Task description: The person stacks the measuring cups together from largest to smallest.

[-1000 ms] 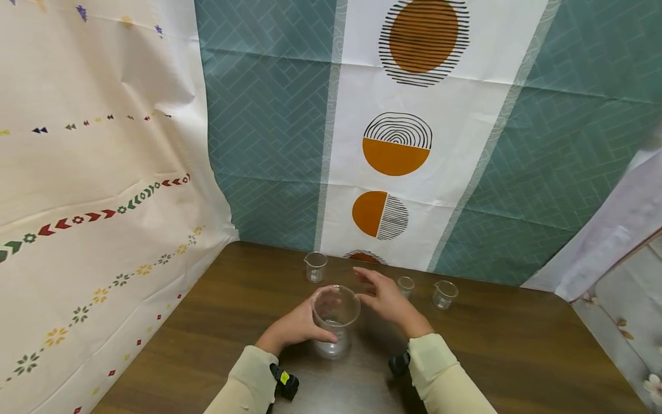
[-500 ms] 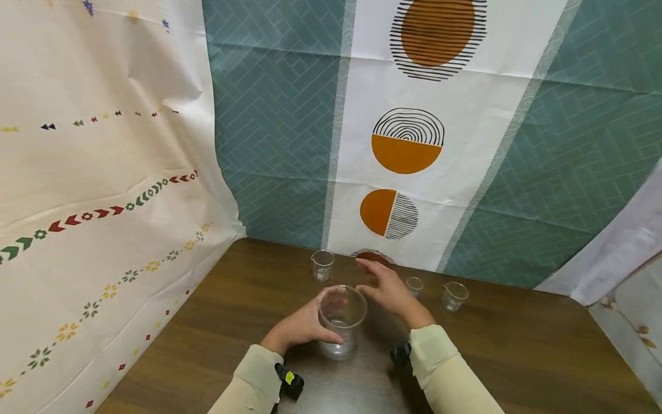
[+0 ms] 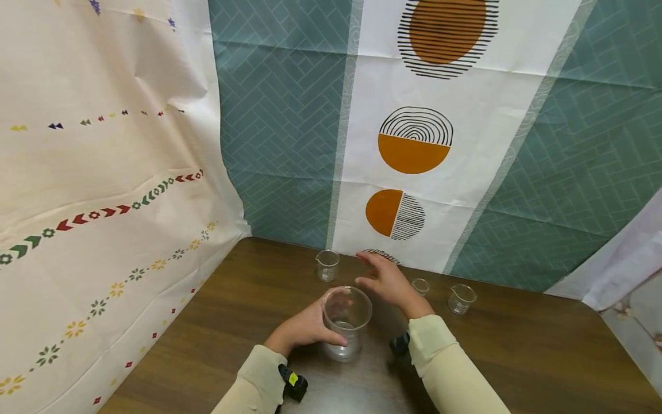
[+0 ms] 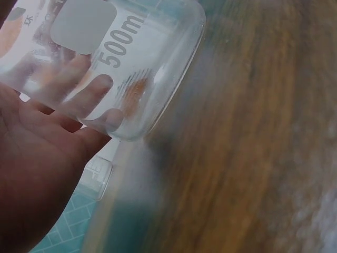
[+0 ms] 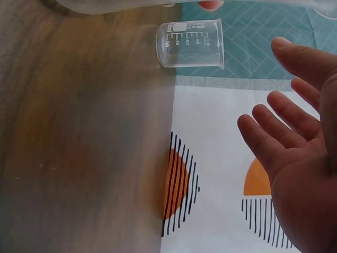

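Observation:
My left hand [image 3: 310,326] grips a large clear glass beaker [image 3: 347,336] by its side, thumb in front and fingers behind. The beaker stands upright in the head view; whether its base touches the table cannot be told. In the left wrist view a "500ml" mark shows on the beaker [image 4: 124,42], with fingers seen through the glass. My right hand [image 3: 388,283] hovers to the right of the beaker's rim, fingers spread and holding nothing. In the right wrist view the palm and loose fingers of the right hand [image 5: 305,137] are visible.
Behind the large beaker stands a small graduated beaker [image 3: 327,266]. Two more small beakers, a smaller one [image 3: 420,286] and a wider one [image 3: 461,299], stand right of my right hand. The brown wooden table [image 3: 522,339] meets a patterned cloth [image 3: 289,144] at the back.
The head view has shifted slightly, so the scene sits further right. My right hand has risen a little beside the beaker's rim. My left hand keeps its grip.

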`<control>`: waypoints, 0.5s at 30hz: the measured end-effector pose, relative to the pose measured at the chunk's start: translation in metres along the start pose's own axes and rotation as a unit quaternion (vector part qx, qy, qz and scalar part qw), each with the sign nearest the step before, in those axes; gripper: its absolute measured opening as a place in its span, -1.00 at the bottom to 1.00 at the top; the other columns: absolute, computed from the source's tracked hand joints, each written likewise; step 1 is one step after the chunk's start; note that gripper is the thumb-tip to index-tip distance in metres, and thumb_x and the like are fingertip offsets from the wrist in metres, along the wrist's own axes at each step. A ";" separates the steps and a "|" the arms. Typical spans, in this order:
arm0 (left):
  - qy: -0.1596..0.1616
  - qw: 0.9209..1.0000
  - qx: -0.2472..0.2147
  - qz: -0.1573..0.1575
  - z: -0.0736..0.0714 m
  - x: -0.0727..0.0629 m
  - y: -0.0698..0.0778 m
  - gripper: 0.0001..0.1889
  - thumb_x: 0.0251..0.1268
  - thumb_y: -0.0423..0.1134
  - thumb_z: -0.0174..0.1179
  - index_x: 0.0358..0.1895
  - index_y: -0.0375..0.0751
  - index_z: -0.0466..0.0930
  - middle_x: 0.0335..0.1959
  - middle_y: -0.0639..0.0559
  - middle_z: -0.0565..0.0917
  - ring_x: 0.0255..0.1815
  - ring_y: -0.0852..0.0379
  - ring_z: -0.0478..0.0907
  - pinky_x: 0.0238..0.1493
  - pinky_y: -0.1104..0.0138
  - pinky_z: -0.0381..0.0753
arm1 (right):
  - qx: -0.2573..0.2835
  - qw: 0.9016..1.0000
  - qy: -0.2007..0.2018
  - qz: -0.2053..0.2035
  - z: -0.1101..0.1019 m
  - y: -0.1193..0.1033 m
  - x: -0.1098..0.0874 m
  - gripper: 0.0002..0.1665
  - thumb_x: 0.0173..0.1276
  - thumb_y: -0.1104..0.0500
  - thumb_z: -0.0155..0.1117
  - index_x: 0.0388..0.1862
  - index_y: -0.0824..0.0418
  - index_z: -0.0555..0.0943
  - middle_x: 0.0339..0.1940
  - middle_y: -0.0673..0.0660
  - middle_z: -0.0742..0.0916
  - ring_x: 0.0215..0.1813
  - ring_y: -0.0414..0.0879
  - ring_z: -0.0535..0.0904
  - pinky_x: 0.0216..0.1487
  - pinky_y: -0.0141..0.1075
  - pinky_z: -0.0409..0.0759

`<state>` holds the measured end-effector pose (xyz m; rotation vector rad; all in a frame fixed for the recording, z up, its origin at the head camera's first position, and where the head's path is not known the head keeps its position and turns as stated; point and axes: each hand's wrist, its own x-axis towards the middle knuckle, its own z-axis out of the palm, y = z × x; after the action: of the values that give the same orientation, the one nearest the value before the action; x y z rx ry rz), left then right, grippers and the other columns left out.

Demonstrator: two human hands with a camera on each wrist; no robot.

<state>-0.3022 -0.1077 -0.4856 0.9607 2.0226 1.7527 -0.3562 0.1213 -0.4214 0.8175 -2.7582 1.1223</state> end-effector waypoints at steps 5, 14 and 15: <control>0.003 1.000 0.003 0.000 0.000 0.000 0.001 0.01 -0.12 -0.35 0.53 0.43 -0.07 0.08 0.39 -0.08 0.36 0.43 -0.01 0.31 0.40 0.15 0.32 | -0.015 1.000 -0.004 0.010 -0.002 -0.001 0.008 -0.22 0.26 0.09 0.39 0.43 0.14 0.33 0.35 0.16 0.52 0.28 0.14 0.53 0.25 -0.01 0.49; -0.002 1.000 -0.004 -0.009 0.000 0.000 0.001 0.00 -0.10 -0.34 0.53 0.43 -0.06 0.07 0.42 -0.06 0.33 0.44 0.01 0.29 0.40 0.31 0.30 | -0.052 0.999 -0.016 0.002 -0.005 -0.005 0.023 -0.22 0.26 0.04 0.40 0.43 0.12 0.35 0.36 0.14 0.52 0.28 0.12 0.53 0.26 0.01 0.48; -0.004 1.000 -0.006 -0.009 0.000 0.000 0.002 0.00 -0.09 -0.34 0.53 0.43 -0.06 0.07 0.42 -0.06 0.32 0.45 0.00 0.29 0.40 0.30 0.29 | -0.056 0.998 -0.017 0.001 -0.006 -0.006 0.025 -0.22 0.26 0.03 0.40 0.43 0.11 0.35 0.36 0.13 0.52 0.28 0.11 0.53 0.26 0.00 0.48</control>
<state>-0.3017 -0.1080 -0.4839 0.9406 2.0078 1.7474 -0.3758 0.1104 -0.4076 0.8294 -2.8199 0.9518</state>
